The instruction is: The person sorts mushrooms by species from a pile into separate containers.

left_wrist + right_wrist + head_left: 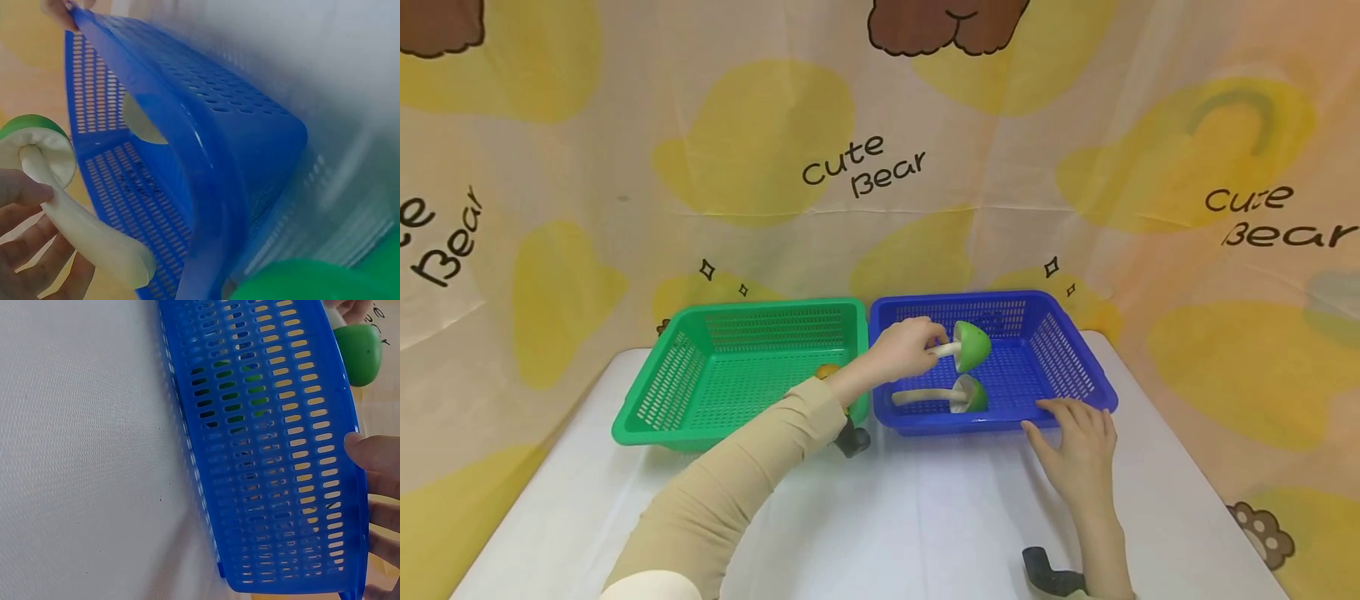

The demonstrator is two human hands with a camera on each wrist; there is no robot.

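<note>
My left hand (904,350) holds a toy mushroom (973,345) with a green cap and white stem, pinching the stem above the blue basket (992,423). In the left wrist view the mushroom's stem (94,240) lies between thumb and fingers. A second green-capped mushroom (925,397) lies on its side inside the basket near its front wall. My right hand (1081,446) grips the basket's front rim towards the right corner. The right wrist view shows the thumb (369,450) on the rim's outer side; the other fingertips are hidden behind the rim.
A green basket (700,435) stands left of the blue one, close beside it. An orange-brown round thing (827,370) shows in it, partly hidden by my left forearm. Both baskets rest on a white table (925,517), with a printed curtain (760,250) behind.
</note>
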